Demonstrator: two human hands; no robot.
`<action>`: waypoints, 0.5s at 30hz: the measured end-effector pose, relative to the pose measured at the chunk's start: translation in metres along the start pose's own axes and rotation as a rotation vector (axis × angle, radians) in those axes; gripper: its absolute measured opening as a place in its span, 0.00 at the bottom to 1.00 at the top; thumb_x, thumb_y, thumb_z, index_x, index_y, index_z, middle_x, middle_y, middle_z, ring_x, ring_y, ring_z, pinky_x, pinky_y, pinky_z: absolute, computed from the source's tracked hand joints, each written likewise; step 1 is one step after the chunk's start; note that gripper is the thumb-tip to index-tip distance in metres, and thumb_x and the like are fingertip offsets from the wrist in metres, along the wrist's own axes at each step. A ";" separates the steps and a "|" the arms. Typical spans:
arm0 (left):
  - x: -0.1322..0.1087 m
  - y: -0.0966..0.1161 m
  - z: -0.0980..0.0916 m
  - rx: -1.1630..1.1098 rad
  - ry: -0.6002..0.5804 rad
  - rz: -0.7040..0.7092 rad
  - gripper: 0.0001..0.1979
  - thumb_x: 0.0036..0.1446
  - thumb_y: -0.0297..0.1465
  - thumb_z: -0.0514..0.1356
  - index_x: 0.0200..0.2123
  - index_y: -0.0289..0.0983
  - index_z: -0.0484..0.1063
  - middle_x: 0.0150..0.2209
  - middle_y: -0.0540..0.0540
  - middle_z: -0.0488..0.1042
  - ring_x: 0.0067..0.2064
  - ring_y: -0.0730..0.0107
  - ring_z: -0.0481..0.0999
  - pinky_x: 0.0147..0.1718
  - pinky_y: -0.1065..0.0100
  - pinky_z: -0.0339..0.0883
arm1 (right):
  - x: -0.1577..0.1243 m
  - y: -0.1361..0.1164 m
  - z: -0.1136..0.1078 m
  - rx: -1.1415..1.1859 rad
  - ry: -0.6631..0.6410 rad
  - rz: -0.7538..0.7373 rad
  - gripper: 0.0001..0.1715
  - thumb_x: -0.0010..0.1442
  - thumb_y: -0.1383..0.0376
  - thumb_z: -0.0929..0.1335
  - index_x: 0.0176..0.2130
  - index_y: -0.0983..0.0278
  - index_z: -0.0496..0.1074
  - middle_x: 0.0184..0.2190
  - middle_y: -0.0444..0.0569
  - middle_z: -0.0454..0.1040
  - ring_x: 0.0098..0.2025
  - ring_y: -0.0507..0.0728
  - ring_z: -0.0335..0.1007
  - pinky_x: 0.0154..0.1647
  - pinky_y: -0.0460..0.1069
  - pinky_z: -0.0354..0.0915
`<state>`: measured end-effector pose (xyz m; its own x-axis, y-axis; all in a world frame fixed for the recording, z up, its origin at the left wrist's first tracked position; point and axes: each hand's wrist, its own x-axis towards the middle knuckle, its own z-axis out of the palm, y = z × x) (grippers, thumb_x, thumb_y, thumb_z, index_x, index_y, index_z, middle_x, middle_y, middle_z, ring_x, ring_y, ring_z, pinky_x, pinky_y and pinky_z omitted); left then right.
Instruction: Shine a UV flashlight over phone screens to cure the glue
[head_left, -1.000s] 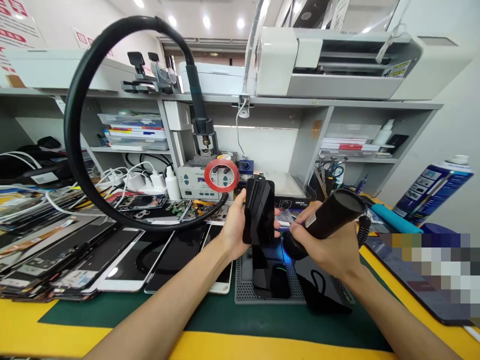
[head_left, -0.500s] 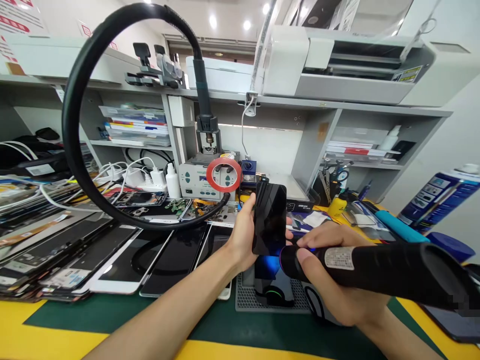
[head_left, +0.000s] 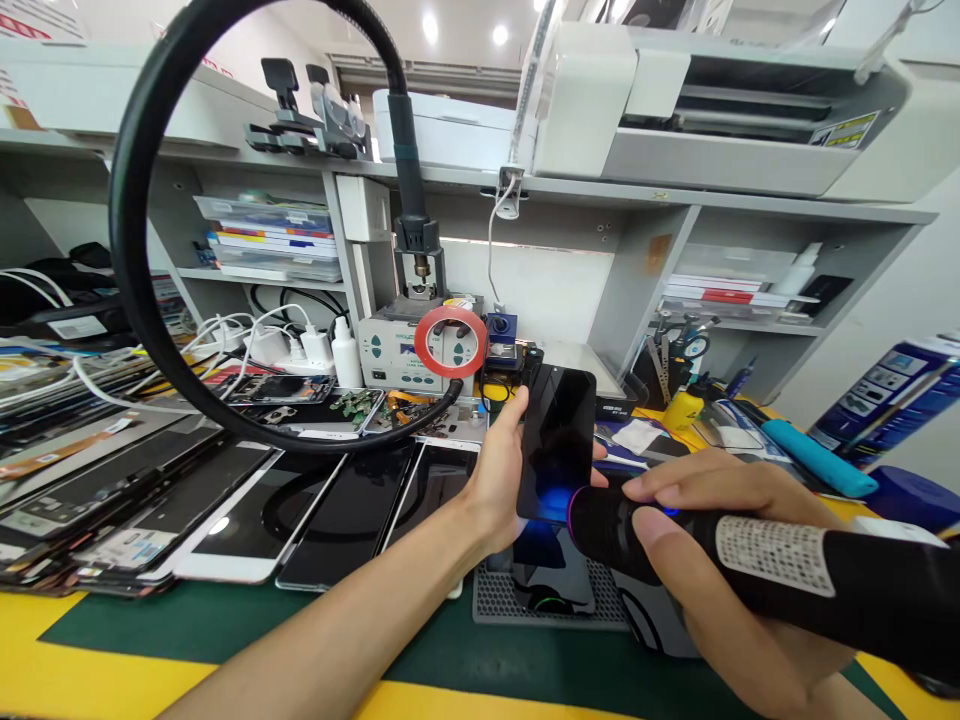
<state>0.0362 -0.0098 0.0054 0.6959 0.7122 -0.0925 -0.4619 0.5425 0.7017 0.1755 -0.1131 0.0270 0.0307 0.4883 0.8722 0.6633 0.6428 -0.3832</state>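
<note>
Gripped a glossy black rectangular smartphone [head_left: 559, 440] upright in the left hand [head_left: 499, 480], above the middle of the bench, with the thumb pressed along its left edge and the fingertips wrapped behind to its right edge, clamped on it. Held a black cylindrical handheld lamp [head_left: 787, 575] in the right hand [head_left: 720, 560], fingers closed round the barrel, thumb laid along the side near the lit head. Aimed the lamp's glowing end just beside the smartphone's lower edge, casting a blue spot on the dark glass. Worked above a grey perforated work pad [head_left: 510, 600] on a dark green mat [head_left: 450, 650]. To the left, flat rows of loose phone screens [head_left: 337, 510], a thick black hose loop [head_left: 127, 250], and a red tape ring [head_left: 448, 342] before a grey soldering station [head_left: 390, 350].
</note>
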 end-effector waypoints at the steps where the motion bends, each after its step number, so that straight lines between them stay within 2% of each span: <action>1: 0.000 0.000 0.001 -0.008 -0.004 0.000 0.36 0.61 0.56 0.50 0.44 0.28 0.78 0.35 0.35 0.80 0.34 0.54 0.79 0.39 0.59 0.72 | 0.000 0.000 0.000 0.000 0.004 0.004 0.11 0.55 0.73 0.72 0.34 0.57 0.70 0.33 0.42 0.78 0.34 0.53 0.77 0.45 0.49 0.75; 4: -0.001 0.000 0.002 -0.033 0.006 -0.015 0.34 0.62 0.54 0.50 0.47 0.29 0.77 0.36 0.36 0.81 0.35 0.55 0.80 0.39 0.59 0.72 | 0.000 -0.001 0.003 -0.005 0.029 0.006 0.11 0.55 0.72 0.72 0.33 0.56 0.71 0.32 0.42 0.78 0.34 0.55 0.77 0.45 0.51 0.75; 8: -0.001 0.000 0.005 -0.058 0.031 -0.002 0.31 0.63 0.52 0.51 0.50 0.31 0.77 0.37 0.38 0.82 0.40 0.51 0.81 0.43 0.58 0.72 | 0.002 -0.003 0.009 -0.009 0.098 -0.008 0.10 0.55 0.72 0.72 0.33 0.57 0.70 0.32 0.42 0.78 0.35 0.55 0.76 0.47 0.51 0.74; 15: -0.003 -0.001 0.007 -0.155 -0.004 0.019 0.29 0.63 0.50 0.54 0.54 0.33 0.75 0.41 0.39 0.82 0.43 0.52 0.81 0.46 0.58 0.70 | 0.008 -0.002 0.013 -0.023 0.139 -0.047 0.10 0.55 0.71 0.71 0.35 0.58 0.69 0.34 0.42 0.77 0.36 0.53 0.76 0.47 0.50 0.72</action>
<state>0.0388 -0.0153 0.0094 0.6882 0.7214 -0.0775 -0.5543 0.5917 0.5854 0.1650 -0.1027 0.0303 0.1012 0.3701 0.9234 0.6833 0.6487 -0.3349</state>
